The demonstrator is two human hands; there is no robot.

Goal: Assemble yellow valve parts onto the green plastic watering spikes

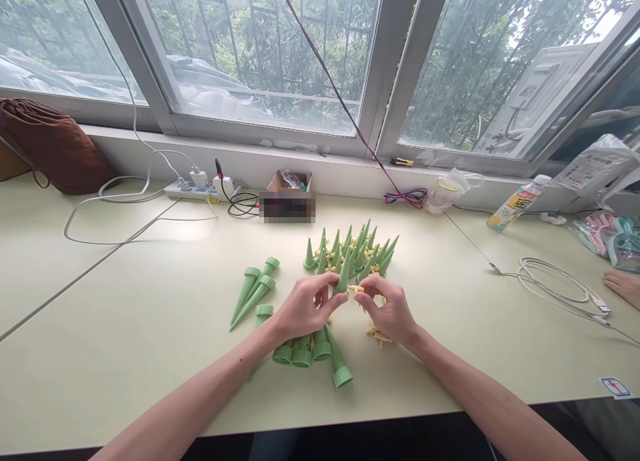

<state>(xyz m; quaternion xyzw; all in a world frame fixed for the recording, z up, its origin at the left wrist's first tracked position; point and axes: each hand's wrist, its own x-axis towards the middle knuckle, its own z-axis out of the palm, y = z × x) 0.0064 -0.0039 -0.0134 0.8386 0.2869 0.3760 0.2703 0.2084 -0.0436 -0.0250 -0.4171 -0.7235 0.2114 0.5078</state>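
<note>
Between the fingers and thumb of my left hand [310, 304] is a green cone [343, 274], its tip pointing up. My right hand [393, 309] pinches a small yellow piece [356, 288] at the cone's right side; whether the two are joined I cannot tell. Behind my hands stands a cluster of upright green cones [360, 248] with yellow pieces at their sides. Loose green cones [247, 291] lie to the left, and several more [341, 374] lie below my left hand. A small pile of yellow pieces [381, 336] lies beside my right hand, partly hidden by it.
A power strip [187, 191] with cables, a small cardboard box [275, 183], a plastic cup [443, 194] and a bottle [517, 204] line the window side. At the right are a coiled white cable [560, 284], bagged items [607, 234] and another person's hand [624, 286].
</note>
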